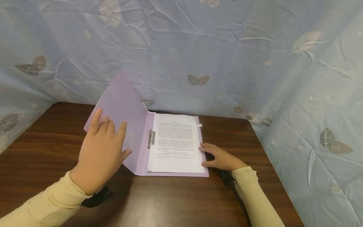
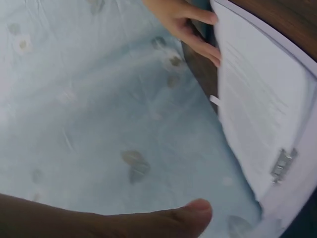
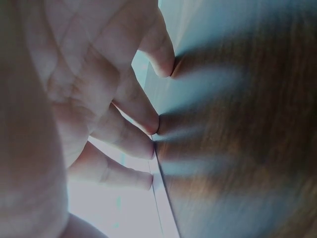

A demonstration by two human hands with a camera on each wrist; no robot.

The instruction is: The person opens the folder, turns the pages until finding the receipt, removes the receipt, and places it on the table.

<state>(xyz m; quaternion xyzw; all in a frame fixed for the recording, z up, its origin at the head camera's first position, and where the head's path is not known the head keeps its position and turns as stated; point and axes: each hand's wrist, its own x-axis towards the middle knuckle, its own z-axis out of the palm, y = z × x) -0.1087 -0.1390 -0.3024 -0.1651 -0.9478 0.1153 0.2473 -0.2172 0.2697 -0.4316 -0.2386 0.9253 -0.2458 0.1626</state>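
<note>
Printed text point(image 1: 175, 143) too small to read, lilac folder point(image 1: 116, 97) partly hidden by hands point(image 1: 102, 145) point(image 1: 222, 157)

I see dark wood-grain table point(image 1: 158, 201); directly on it, toward far edge, open purple folder point(image 1: 136, 132), right half flat, left cover raised.

Two hands point(image 1: 100, 148) point(image 1: 222, 158) are showing, one lilac folder point(image 1: 127, 107) and one white tab point(image 1: 199, 125) are sitting beside their fingers point(image 1: 122, 130), one clip point(image 1: 150, 139) and one paper stack point(image 1: 175, 148) between them
</note>
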